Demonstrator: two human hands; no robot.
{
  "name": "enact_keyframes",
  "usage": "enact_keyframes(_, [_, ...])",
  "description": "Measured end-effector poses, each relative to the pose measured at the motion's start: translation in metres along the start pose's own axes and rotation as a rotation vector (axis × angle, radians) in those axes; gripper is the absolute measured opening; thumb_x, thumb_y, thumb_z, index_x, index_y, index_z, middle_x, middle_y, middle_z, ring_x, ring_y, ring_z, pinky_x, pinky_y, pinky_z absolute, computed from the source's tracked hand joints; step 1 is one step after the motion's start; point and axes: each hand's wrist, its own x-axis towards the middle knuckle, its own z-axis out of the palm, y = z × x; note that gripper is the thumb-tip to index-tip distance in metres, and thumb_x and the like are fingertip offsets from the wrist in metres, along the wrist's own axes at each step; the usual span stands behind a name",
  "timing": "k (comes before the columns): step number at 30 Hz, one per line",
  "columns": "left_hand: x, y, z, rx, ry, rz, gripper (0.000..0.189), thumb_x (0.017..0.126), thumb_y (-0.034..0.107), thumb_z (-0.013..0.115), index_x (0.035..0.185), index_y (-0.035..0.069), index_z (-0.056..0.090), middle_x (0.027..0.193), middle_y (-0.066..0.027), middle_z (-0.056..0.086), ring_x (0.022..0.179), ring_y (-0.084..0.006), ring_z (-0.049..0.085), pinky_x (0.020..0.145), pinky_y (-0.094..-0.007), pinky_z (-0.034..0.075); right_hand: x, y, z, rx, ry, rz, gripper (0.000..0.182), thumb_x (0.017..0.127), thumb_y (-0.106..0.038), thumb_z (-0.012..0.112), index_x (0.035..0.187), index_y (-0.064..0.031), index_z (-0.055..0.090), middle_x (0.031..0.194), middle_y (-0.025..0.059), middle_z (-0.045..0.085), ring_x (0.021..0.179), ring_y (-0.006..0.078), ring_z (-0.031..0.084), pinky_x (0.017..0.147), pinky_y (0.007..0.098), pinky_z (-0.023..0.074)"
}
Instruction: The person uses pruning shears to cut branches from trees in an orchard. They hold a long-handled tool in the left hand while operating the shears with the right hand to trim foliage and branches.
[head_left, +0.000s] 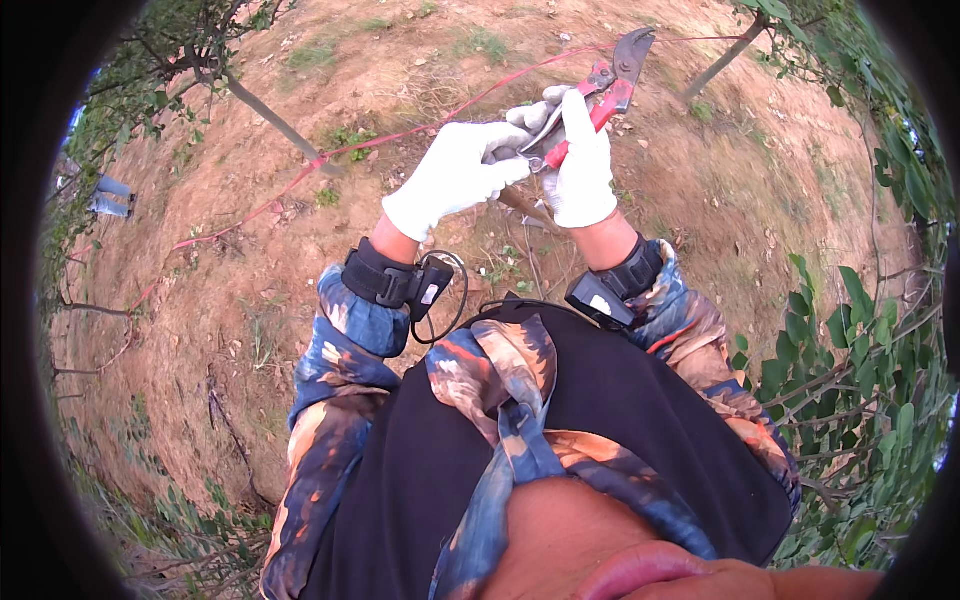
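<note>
My right hand (583, 161), in a white glove, is closed around the red handles of a pair of bypass pruning shears (616, 91). The shears point up and to the right, with their dark, worn blades raised over the soil. My left hand (469, 169), gloved in white too, is at the lower end of the shears, its fingers near the handle ends and spring; whether it grips them is unclear. A brown branch or stem (525, 206) shows just below and between my hands.
A red string (390, 138) runs across behind my hands between slim tree trunks (270, 116). Leafy branches (862, 330) crowd the right side, with more foliage at left. Another person's legs (112, 196) show at far left. Dry, sloping soil bears weeds and fallen leaves.
</note>
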Motion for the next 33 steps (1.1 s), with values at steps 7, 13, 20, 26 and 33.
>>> enact_keyframes(7, [-0.004,0.01,-0.006,-0.1,-0.037,-0.02,0.041,0.084,0.014,0.069,0.12,-0.002,0.059,0.079,-0.0023,0.064,0.056,-0.0052,0.053,0.048,-0.0213,0.043,0.004,0.009,-0.009,-0.095,-0.142,-0.079,0.015,0.096,-0.016,0.051,0.106,-0.0059,0.049,0.097,0.013,0.062,0.096,0.0268,0.063,0.087,0.0412,0.0521])
enact_keyframes(13, [-0.005,0.01,-0.016,-0.089,-0.042,-0.077,0.027,0.086,0.018,0.067,0.108,0.001,0.065,0.069,0.0016,0.059,0.051,-0.0041,0.05,0.045,-0.0207,0.039,-0.005,-0.002,-0.005,-0.392,-0.306,0.061,0.018,0.09,-0.007,0.059,0.108,-0.0016,0.057,0.097,0.0053,0.062,0.087,0.0132,0.062,0.075,0.0285,0.0513])
enact_keyframes(20, [-0.014,0.003,-0.025,-0.026,-0.055,-0.039,0.023,0.082,0.021,0.069,0.095,0.001,0.067,0.069,-0.0042,0.063,0.057,-0.009,0.057,0.052,-0.0262,0.046,-0.016,-0.059,-0.019,-0.714,-0.323,0.168,0.036,0.093,-0.02,0.058,0.123,-0.0008,0.052,0.107,0.0073,0.062,0.093,0.0131,0.06,0.076,0.0275,0.0515])
enact_keyframes(26, [-0.017,-0.007,-0.027,0.041,-0.164,0.07,0.02,0.081,0.016,0.068,0.095,0.002,0.067,0.072,-0.0022,0.064,0.06,-0.0087,0.056,0.053,-0.0255,0.045,-0.032,-0.062,-0.018,-0.607,-0.409,0.234,0.044,0.095,-0.03,0.053,0.126,0.0007,0.049,0.102,0.0142,0.065,0.071,0.0162,0.065,0.062,0.0266,0.0535])
enact_keyframes(33, [-0.028,-0.013,-0.024,0.044,-0.124,0.15,0.034,0.08,0.02,0.073,0.109,0.005,0.066,0.089,-0.0048,0.068,0.068,-0.0088,0.06,0.059,-0.0248,0.05,-0.045,-0.072,-0.016,-0.663,-0.403,0.311,0.044,0.094,-0.033,0.055,0.124,-0.0005,0.051,0.106,0.0157,0.064,0.076,0.0189,0.067,0.065,0.027,0.0543])
